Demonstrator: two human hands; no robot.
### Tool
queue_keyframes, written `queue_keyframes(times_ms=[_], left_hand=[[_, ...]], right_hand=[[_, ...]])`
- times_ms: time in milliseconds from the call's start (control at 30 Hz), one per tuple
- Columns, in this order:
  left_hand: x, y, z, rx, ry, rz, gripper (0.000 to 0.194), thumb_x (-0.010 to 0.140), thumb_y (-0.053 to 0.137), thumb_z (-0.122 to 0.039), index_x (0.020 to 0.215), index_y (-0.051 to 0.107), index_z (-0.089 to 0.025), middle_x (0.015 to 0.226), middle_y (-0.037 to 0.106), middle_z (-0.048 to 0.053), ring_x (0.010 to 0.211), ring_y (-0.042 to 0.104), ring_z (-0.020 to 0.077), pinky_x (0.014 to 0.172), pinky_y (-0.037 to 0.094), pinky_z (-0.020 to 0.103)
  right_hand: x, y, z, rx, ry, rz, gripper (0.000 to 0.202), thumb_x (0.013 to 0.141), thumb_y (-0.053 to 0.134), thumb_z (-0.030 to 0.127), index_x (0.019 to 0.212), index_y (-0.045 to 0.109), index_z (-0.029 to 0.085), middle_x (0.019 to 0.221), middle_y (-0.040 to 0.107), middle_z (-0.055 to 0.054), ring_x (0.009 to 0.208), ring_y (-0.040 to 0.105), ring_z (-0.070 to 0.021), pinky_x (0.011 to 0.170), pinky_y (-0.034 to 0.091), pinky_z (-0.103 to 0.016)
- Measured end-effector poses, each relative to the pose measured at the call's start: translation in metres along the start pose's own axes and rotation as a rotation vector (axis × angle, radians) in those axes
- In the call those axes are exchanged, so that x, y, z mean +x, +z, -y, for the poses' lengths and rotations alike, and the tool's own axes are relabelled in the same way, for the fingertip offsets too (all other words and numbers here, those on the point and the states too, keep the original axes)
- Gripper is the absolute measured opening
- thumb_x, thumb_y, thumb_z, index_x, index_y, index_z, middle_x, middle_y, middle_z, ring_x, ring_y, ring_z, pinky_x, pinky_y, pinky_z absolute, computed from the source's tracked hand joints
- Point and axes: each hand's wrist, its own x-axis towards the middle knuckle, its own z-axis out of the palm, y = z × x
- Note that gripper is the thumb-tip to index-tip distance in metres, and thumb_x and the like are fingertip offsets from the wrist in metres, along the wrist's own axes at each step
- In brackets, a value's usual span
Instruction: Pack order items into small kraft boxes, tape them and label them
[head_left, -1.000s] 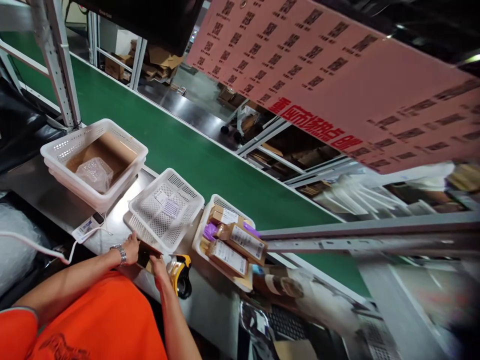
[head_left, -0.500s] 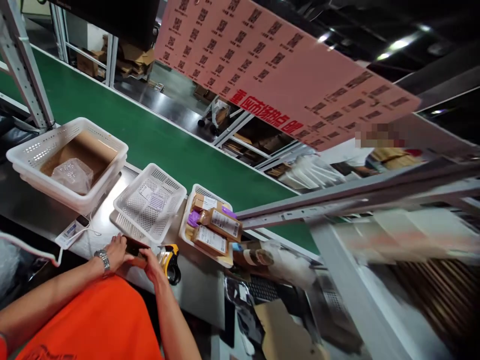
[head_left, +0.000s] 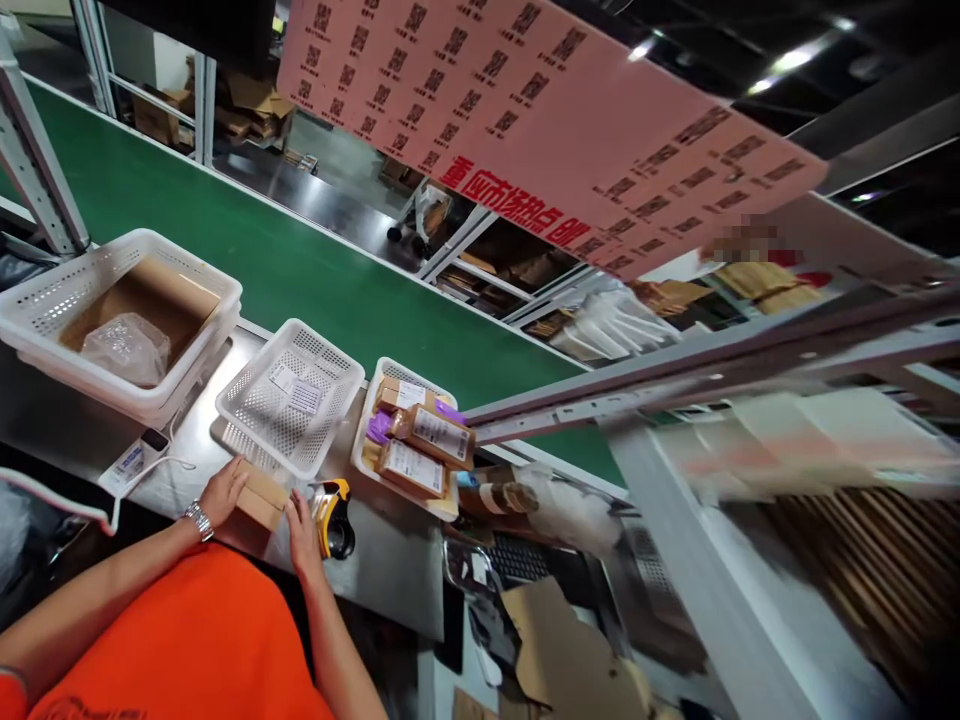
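A small brown cardboard box point(head_left: 261, 498) sits at the near edge of the metal bench, between my two hands. My left hand point(head_left: 223, 494) grips its left end, fingers bent over the top edge. Against the box's right end lie the fingers of my right hand point(head_left: 301, 530). The box's lid side is closed and faces up. Right beside my right hand stands a yellow and black tape dispenser point(head_left: 335, 520). Just beyond the box is a white perforated basket point(head_left: 330, 425) with printed paper slips in it.
Left, stacked white crates point(head_left: 187, 375) hold cardboard and clear plastic wrap. A power strip point(head_left: 129, 462) with a white cable lies before them. A right-hand white basket point(head_left: 365, 455) holds labelled boxes. Behind runs a green conveyor belt point(head_left: 300, 290); a pink code sheet point(head_left: 570, 130) hangs above.
The box has turned from a dark, partly covered position to show its light brown top. My hands have spread further apart around it. The whole view has shifted slightly.
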Motion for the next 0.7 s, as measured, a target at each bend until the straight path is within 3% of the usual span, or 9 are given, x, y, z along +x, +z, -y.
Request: queue_keyframes(times_ms=[67, 167, 267, 333, 433, 533, 633, 700], left_hand=[[0.002, 0.000, -0.002, 0.017, 0.013, 0.015, 0.053, 0.105, 0.051, -0.052, 0.143, 0.072, -0.020, 0.155, 0.075, 0.016, 0.153, 0.064, 0.0328, 0.136, 0.045, 0.049], [0.004, 0.001, -0.005, 0.023, 0.034, 0.049, 0.057, 0.106, 0.049, -0.057, 0.145, 0.073, -0.021, 0.155, 0.076, 0.014, 0.150, 0.067, 0.0317, 0.135, 0.046, 0.050], [0.006, 0.002, -0.008, 0.028, 0.057, 0.068, 0.059, 0.105, 0.050, -0.058, 0.145, 0.074, -0.020, 0.152, 0.077, 0.014, 0.149, 0.068, 0.0327, 0.134, 0.048, 0.052], [0.006, 0.002, -0.008, 0.031, 0.057, 0.084, 0.059, 0.104, 0.052, -0.058, 0.144, 0.075, -0.020, 0.151, 0.078, 0.015, 0.150, 0.067, 0.0332, 0.135, 0.047, 0.052], [0.006, 0.004, -0.005, 0.023, 0.050, 0.099, 0.062, 0.102, 0.055, -0.060, 0.143, 0.075, -0.018, 0.155, 0.076, 0.017, 0.152, 0.066, 0.0331, 0.136, 0.045, 0.051], [0.004, 0.008, 0.001, -0.001, 0.042, 0.096, 0.065, 0.102, 0.054, -0.061, 0.146, 0.074, -0.018, 0.160, 0.072, 0.016, 0.154, 0.065, 0.0313, 0.137, 0.043, 0.049], [0.005, 0.012, 0.002, -0.012, 0.013, 0.092, 0.062, 0.100, 0.055, -0.059, 0.144, 0.076, -0.020, 0.157, 0.075, 0.013, 0.154, 0.064, 0.0315, 0.137, 0.043, 0.050], [0.006, 0.013, 0.000, -0.014, 0.022, 0.102, 0.060, 0.100, 0.055, -0.059, 0.140, 0.078, -0.020, 0.152, 0.079, 0.013, 0.152, 0.066, 0.0327, 0.136, 0.044, 0.050]], right_hand=[[-0.005, -0.022, -0.009, -0.130, -0.085, -0.203, 0.069, 0.076, 0.086, 0.064, 0.130, 0.075, 0.023, 0.144, 0.075, -0.018, 0.145, 0.060, -0.0385, 0.125, 0.046, -0.050], [-0.005, -0.048, -0.025, -0.273, -0.176, -0.408, 0.074, 0.070, 0.088, 0.058, 0.132, 0.073, 0.020, 0.130, 0.077, -0.023, 0.142, 0.063, -0.0418, 0.122, 0.048, -0.050], [0.006, -0.059, -0.035, -0.204, -0.149, -0.352, 0.081, 0.062, 0.090, 0.046, 0.136, 0.071, 0.019, 0.106, 0.082, -0.017, 0.128, 0.073, -0.0396, 0.107, 0.056, -0.045], [0.010, -0.065, -0.033, -0.172, -0.096, -0.312, 0.081, 0.063, 0.087, 0.046, 0.138, 0.072, 0.020, 0.099, 0.084, -0.014, 0.115, 0.079, -0.0377, 0.098, 0.058, -0.044], [-0.002, -0.079, -0.019, -0.135, -0.028, -0.245, 0.086, 0.071, 0.084, 0.058, 0.147, 0.071, 0.022, 0.102, 0.087, -0.013, 0.098, 0.082, -0.0363, 0.090, 0.061, -0.047], [-0.032, -0.092, 0.003, 0.051, -0.007, -0.119, 0.099, 0.078, 0.085, 0.066, 0.164, 0.061, 0.025, 0.115, 0.087, -0.011, 0.085, 0.082, -0.0316, 0.082, 0.065, -0.045], [-0.051, -0.078, 0.027, 0.221, 0.034, -0.046, 0.103, 0.081, 0.086, 0.066, 0.171, 0.055, 0.027, 0.106, 0.088, -0.007, 0.067, 0.076, -0.0244, 0.069, 0.067, -0.040], [-0.047, -0.052, 0.040, 0.234, 0.050, -0.019, 0.095, 0.084, 0.082, 0.070, 0.164, 0.064, 0.022, 0.094, 0.087, -0.006, 0.057, 0.071, -0.0209, 0.063, 0.067, -0.039]])
